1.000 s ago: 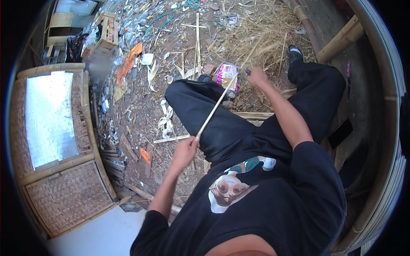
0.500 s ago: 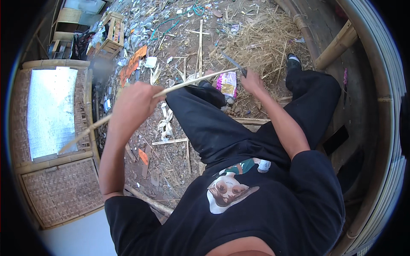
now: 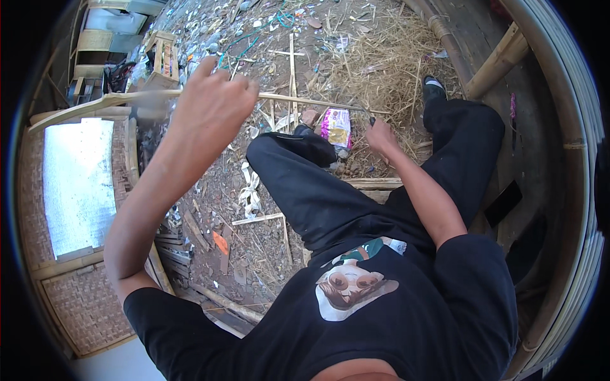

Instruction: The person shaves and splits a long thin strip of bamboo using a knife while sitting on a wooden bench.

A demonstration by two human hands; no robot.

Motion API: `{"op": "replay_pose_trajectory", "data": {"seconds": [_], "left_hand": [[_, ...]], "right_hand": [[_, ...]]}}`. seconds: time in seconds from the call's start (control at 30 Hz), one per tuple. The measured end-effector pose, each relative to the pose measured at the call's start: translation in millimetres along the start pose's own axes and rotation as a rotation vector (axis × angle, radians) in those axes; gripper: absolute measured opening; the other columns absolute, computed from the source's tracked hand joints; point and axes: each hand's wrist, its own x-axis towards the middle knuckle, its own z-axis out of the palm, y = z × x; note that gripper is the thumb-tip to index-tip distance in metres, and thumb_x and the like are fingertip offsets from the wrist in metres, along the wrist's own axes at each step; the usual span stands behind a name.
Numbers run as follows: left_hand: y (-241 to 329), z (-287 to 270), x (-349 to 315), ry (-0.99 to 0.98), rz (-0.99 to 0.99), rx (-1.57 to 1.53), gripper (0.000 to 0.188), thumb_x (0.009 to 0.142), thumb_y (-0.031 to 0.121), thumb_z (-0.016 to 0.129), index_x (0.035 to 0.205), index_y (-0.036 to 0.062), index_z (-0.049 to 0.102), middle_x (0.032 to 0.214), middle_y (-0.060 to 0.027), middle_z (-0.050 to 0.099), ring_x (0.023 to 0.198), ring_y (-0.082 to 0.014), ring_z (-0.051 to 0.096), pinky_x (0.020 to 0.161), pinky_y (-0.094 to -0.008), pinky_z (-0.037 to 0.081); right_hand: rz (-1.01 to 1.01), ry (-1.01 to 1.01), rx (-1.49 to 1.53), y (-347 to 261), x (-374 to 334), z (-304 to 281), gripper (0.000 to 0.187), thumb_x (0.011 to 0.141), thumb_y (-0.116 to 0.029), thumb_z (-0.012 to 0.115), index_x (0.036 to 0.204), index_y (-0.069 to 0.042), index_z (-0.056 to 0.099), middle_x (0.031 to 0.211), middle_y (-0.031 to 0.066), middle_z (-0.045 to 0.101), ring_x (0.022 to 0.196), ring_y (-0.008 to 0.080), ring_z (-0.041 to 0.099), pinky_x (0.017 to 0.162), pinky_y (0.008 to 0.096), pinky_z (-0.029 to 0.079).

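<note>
A long, pale bamboo strip (image 3: 311, 100) crosses in front of me, from the far left to just past my right hand. My left hand (image 3: 219, 98) is raised, its curled fingers closed on the strip, which passes beneath it. In my right hand (image 3: 381, 137), low between my knees, is a knife (image 3: 372, 120) with a dark handle. The knife meets the strip near its right end; most of the blade is hard to make out against the strip.
A pink and yellow packet (image 3: 337, 129) lies by my foot, with dry straw (image 3: 387, 70) beyond. Crossed bamboo sticks (image 3: 292, 63) and litter cover the ground. At left stand a woven bamboo panel (image 3: 89, 305) and a wooden crate (image 3: 164, 60). Bamboo poles (image 3: 499, 61) rise at right.
My left hand has moved up and away, lifting the left part of the strip, which now lies flatter across the view. My right hand with the knife has shifted slightly nearer me.
</note>
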Motion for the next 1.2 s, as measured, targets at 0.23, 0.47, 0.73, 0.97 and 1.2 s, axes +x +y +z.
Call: {"op": "replay_pose_trajectory", "data": {"seconds": [0.23,0.47,0.73,0.97,1.2], "left_hand": [[16,9,18,0.573,-0.055,0.117,0.037,0.079,0.016,0.067,0.115,0.013,0.058,0.108,-0.0048,0.049,0.109,-0.0185,0.047,0.104,-0.0381,0.027],[28,67,8,1.652,-0.985,-0.937,0.05,0.088,0.028,0.061,0.123,0.0064,0.033,0.115,-0.0127,0.038,0.111,-0.0259,0.043,0.092,-0.0443,0.043],[51,77,51,1.781,-0.488,-2.061,0.064,0.092,0.064,0.027,0.105,0.0056,0.05,0.067,-0.005,0.047,0.053,-0.0174,0.05,0.052,-0.0306,0.041],[48,58,77,1.846,-0.319,-2.108,0.058,0.088,0.067,0.035,0.07,0.012,0.036,0.052,0.0033,0.016,0.042,-0.0068,0.013,0.04,-0.0242,0.012],[40,79,72,1.902,-0.528,-1.996,0.049,0.095,0.052,0.037,0.067,0.0139,0.024,0.052,0.0046,0.015,0.042,-0.0062,0.01,0.039,-0.0259,0.009]], "right_hand": [[0.059,0.041,0.071,10,16,-1,0.048,0.09,-0.04,0.048,0.113,0.001,0.054,0.112,0.0286,0.058,0.106,0.0442,0.055,0.091,0.0493,0.043],[0.044,0.035,0.014,11,14,-1,0.048,0.09,-0.04,0.05,0.114,0.001,0.052,0.11,0.0265,0.059,0.109,0.0421,0.054,0.091,0.0492,0.042],[-0.044,0.028,-0.068,-14,-17,-24,0.035,0.084,-0.022,0.059,0.099,0.01,0.059,0.097,0.0326,0.061,0.096,0.0437,0.06,0.084,0.0466,0.048],[-0.142,0.152,-0.137,3,-28,-15,0.036,0.092,-0.029,0.049,0.101,0.006,0.052,0.088,0.0313,0.061,0.09,0.0476,0.059,0.078,0.0528,0.047],[-0.157,0.184,-0.288,3,-22,-11,0.028,0.093,-0.023,0.046,0.099,0.005,0.046,0.083,0.0314,0.06,0.081,0.049,0.059,0.074,0.0561,0.045]]}}
